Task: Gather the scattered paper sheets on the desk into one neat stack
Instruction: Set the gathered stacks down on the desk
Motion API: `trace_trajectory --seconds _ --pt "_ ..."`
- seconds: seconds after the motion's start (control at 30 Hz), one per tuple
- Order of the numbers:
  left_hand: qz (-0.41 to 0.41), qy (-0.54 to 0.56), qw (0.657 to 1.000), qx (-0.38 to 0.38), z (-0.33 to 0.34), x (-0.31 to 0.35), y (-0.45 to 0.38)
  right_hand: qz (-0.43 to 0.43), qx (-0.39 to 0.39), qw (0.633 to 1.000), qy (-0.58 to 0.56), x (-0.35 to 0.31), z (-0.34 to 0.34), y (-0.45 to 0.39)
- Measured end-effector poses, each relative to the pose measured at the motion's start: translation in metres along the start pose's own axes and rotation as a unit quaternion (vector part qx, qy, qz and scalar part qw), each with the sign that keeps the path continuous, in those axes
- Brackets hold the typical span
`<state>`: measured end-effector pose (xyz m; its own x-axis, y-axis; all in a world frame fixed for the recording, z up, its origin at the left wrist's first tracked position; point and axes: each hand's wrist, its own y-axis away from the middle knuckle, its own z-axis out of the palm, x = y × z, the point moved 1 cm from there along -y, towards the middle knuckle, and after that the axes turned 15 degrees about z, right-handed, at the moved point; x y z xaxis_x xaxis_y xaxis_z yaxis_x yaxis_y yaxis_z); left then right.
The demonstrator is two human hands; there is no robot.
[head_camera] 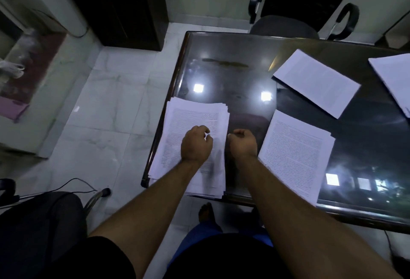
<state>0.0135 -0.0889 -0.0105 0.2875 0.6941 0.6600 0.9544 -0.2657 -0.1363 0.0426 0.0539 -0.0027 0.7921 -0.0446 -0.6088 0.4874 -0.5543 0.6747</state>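
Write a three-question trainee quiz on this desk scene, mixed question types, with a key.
1. True or false: the left hand rests on the corner stack.
2. How many paper piles on the desk lie apart from the corner stack?
A. one
B. three
C. five
3. Fill in: the right hand is over bare ____, between the corner stack and the near pile.

Key:
1. True.
2. B: the near pile, the middle pile and the far pile at the right edge of the view.
3. Desk. Its fingers are curled; it holds no paper that shows.
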Motion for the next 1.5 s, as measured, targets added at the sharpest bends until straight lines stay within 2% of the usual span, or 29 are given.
trace_trajectory --seconds 0.1,0.23,0.3,0.4,0.47,0.63,0.73,0.83,0.93,1.03,1.1,1.23,1.37,1.43,1.5 --pt "0.016 0.040 0.998 -0.048 0.029 0.027 -0.006 0.010 0.008 1.000 -0.008 0.003 -0.031 -0.015" --pt "0.031 0.077 0.987 -0.137 0.074 0.070 -0.014 0.027 0.068 0.997 -0.018 0.014 -0.092 -0.030" --pt "0.022 0.062 0.982 -0.177 0.102 0.095 -0.018 0.044 0.125 0.991 0.005 0.028 -0.127 -0.041" --pt "-0.004 -0.018 0.976 -0.218 0.139 0.130 -0.023 0.100 0.232 0.965 0.074 0.044 -0.174 -0.059" --pt "-0.031 -0.051 0.972 -0.229 0.160 0.151 -0.026 0.130 0.247 0.957 0.077 0.053 -0.197 -0.074" --pt "-0.136 -0.056 0.960 -0.240 0.213 0.203 -0.037 0.174 0.206 0.962 0.030 0.067 -0.251 -0.118" --pt "-0.142 -0.093 0.962 -0.215 0.236 0.221 -0.048 0.179 0.241 0.952 0.051 0.068 -0.283 -0.143" --pt "-0.134 -0.084 0.964 -0.215 0.260 0.238 -0.059 0.176 0.273 0.943 0.070 0.075 -0.315 -0.164" --pt "-0.147 -0.041 0.965 -0.212 0.278 0.251 -0.067 0.160 0.232 0.957 0.068 0.079 -0.329 -0.179" --pt "-0.171 0.034 0.970 -0.172 0.286 0.268 -0.075 0.128 0.158 0.977 -0.059 0.081 -0.336 -0.194" --pt "-0.188 0.087 0.966 -0.152 0.286 0.270 -0.086 0.119 0.117 0.976 -0.140 0.081 -0.340 -0.194" --pt "-0.209 0.221 0.944 -0.129 0.275 0.267 -0.116 0.118 0.042 0.951 -0.281 0.077 -0.349 -0.196" --pt "-0.212 0.295 0.920 -0.149 0.270 0.267 -0.148 0.189 -0.077 0.908 -0.366 0.075 -0.355 -0.189" --pt "-0.206 0.306 0.913 -0.177 0.280 0.269 -0.159 0.215 -0.072 0.906 -0.358 0.077 -0.354 -0.185" --pt "-0.160 0.263 0.929 -0.206 0.291 0.272 -0.171 0.218 -0.022 0.911 -0.349 0.076 -0.355 -0.184"
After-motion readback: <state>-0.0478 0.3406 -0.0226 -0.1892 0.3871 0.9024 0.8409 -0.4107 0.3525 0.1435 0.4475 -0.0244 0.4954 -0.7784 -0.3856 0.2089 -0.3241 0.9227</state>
